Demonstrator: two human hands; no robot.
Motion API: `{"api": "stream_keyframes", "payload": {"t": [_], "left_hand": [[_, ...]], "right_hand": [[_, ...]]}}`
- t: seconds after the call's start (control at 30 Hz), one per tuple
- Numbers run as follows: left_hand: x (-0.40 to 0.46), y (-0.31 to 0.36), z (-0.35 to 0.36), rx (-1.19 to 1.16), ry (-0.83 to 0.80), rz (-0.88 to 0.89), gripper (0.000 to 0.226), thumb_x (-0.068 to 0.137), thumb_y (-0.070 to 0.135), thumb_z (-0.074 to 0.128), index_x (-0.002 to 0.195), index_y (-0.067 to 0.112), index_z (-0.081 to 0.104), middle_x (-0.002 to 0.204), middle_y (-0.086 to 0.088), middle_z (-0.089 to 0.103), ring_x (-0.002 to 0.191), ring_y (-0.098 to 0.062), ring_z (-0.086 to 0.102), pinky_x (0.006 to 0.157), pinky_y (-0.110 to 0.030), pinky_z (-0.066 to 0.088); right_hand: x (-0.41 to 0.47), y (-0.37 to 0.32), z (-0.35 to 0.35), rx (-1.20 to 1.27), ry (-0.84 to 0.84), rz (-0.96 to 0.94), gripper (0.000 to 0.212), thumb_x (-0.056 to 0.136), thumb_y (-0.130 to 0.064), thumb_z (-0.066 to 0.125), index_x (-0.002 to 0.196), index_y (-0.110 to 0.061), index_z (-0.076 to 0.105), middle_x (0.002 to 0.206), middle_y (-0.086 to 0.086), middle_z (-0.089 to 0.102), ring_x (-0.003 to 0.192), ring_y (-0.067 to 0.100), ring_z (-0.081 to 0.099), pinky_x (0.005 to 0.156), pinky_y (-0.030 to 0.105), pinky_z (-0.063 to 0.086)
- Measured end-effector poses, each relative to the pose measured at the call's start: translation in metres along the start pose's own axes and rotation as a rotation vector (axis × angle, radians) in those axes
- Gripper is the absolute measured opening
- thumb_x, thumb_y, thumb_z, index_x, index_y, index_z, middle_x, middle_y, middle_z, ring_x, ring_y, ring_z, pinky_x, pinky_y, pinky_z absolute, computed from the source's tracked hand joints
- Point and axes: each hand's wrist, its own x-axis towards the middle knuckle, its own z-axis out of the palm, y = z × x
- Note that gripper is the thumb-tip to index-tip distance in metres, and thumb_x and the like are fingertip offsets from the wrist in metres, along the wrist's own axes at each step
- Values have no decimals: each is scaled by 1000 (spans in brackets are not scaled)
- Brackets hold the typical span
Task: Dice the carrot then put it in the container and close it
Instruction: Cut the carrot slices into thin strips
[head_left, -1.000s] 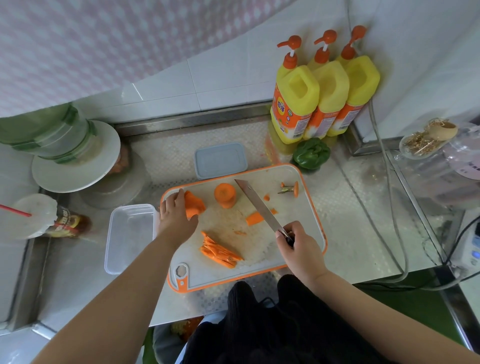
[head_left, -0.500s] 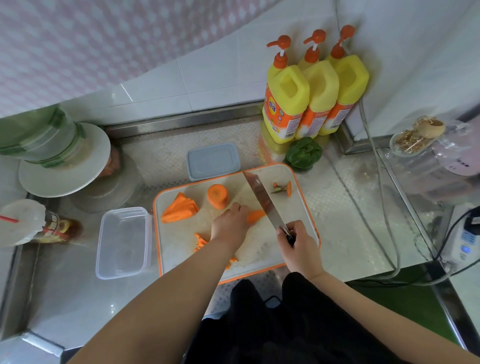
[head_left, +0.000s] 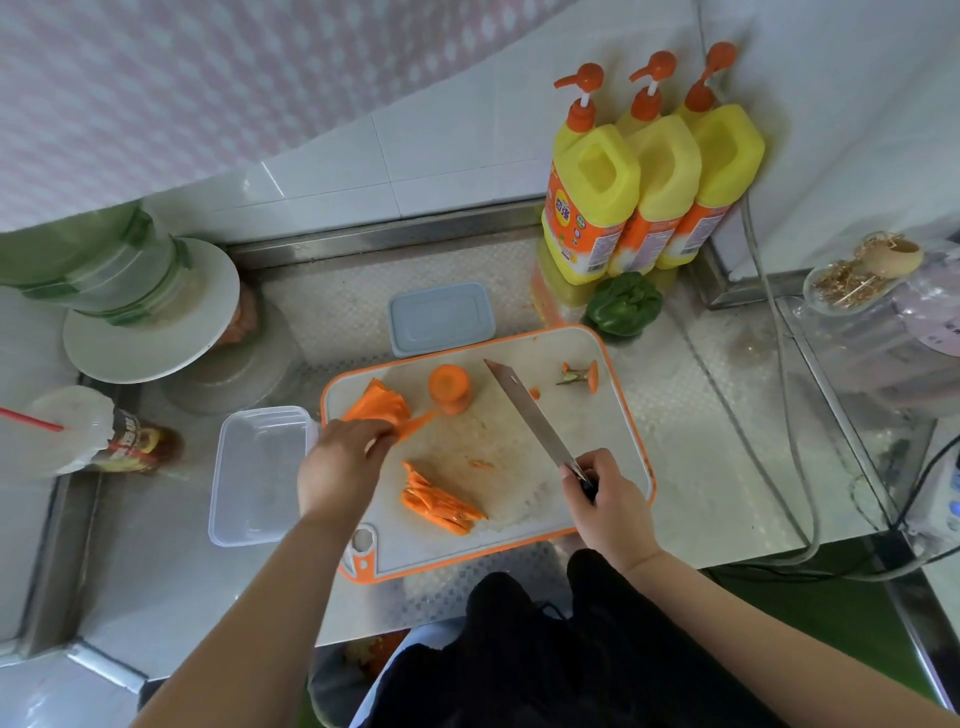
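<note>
While dicing stands unfinished, carrot listed in four lots on cutting board: fanned slices at left edge, upright stump behind centre, pile of strips near front, stem end at far right corner. Left hand: fingers curled onto near end of fanned slices, pinching or gathering them; exact hold partly hidden. Right hand: wrapped round knife handle, blade angled away across board toward stump, apparently raised clear of carrot, contact with board uncertain. Container: clear, uncovered, on tabletop just beside left edge of board, nothing visible inside. Lid: grey-blue, flat on tabletop just behind board, apart from container. Also present: three yellow pump bottles against wall, green pepper in front of them. Advice for step in hand: stack slices squarely, lay flat, tuck left fingertips back behind knuckles, cut lengthwise to strips, then turn and cross-cut evenly; keep blade tip down and well clear of left hand; deal with stump last, laid on flat face to stop rolling.
</note>
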Motion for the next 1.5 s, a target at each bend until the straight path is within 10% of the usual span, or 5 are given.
{"api": "stream_keyframes", "payload": {"t": [0.3, 0.6, 0.73, 0.97, 1.5], "left_hand": [[8, -58, 16, 265, 225, 264, 19, 86, 19, 50, 77, 9, 63, 84, -7, 62, 73, -34, 56, 47, -35, 45], [16, -61, 25, 461, 85, 300, 20, 70, 14, 85, 76, 10, 66, 77, -9, 60, 74, -34, 57, 61, -41, 42], [11, -44, 29, 321, 162, 456, 26, 86, 36, 58, 89, 14, 71, 89, -6, 66, 83, -31, 58, 69, -40, 47], [-20, -39, 55, 393, -297, 1002, 63, 83, 69, 43, 127, 24, 48, 126, -5, 59, 117, -29, 51, 103, -45, 47], [-34, -18, 55, 116, -284, 555, 40, 79, 53, 50, 103, 28, 70, 101, 5, 62, 100, -17, 46, 78, -41, 55]], "right_hand": [[-1, -6, 4, -30, -19, -41, 17, 93, -25, 60, 94, -9, 53, 57, -9, 52, 53, 20, 56, 50, 37, 44], [-2, -7, 6, -71, -38, -67, 19, 92, -25, 60, 92, -8, 53, 59, -1, 58, 53, 24, 59, 49, 41, 46], [-2, -7, 7, -82, -42, -75, 19, 92, -25, 61, 92, -8, 54, 59, 0, 59, 53, 24, 59, 49, 40, 46], [-4, -3, 7, -118, -65, -43, 20, 92, -27, 61, 92, -9, 54, 59, 0, 59, 56, 24, 60, 50, 39, 46], [-3, -9, 5, -188, -151, -37, 22, 94, -30, 58, 97, -8, 55, 66, 7, 65, 62, 29, 63, 55, 42, 49]]}}
